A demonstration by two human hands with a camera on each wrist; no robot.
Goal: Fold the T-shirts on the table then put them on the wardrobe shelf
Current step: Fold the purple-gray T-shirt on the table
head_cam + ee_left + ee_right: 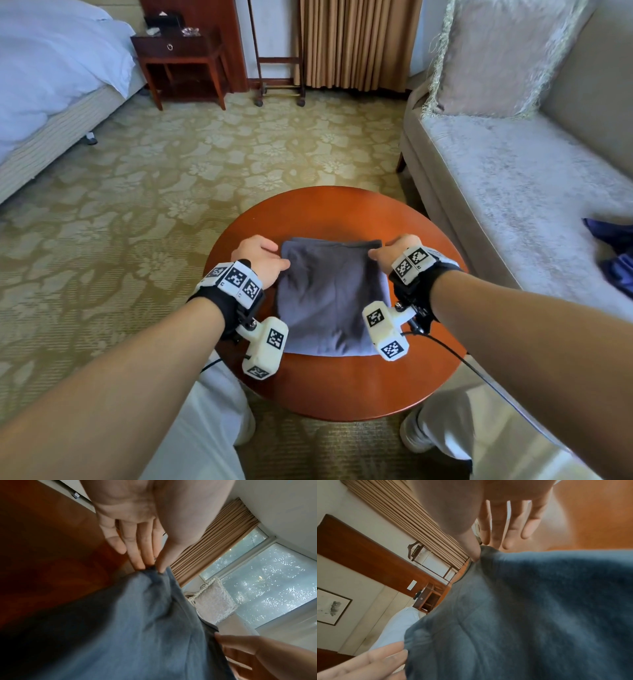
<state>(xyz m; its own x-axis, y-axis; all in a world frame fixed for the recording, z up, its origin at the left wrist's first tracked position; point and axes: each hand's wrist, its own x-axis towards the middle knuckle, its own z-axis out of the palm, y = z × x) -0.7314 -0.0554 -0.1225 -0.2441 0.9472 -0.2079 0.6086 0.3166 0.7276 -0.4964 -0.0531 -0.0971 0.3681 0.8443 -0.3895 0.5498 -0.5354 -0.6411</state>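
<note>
**Both hands pinching the folded T-shirt on the bench**

From my remote seat I see the sofa [513, 178] on the right, with a dark blue garment [613, 250] lying at its edge. The round wooden bench [329, 212] carries a grey-blue T-shirt [329, 294], folded into a rectangle at its middle. My left hand [260, 260] pinches the shirt's far-left corner between thumb and fingers. My right hand [394, 251] pinches the far-right corner the same way.
</note>
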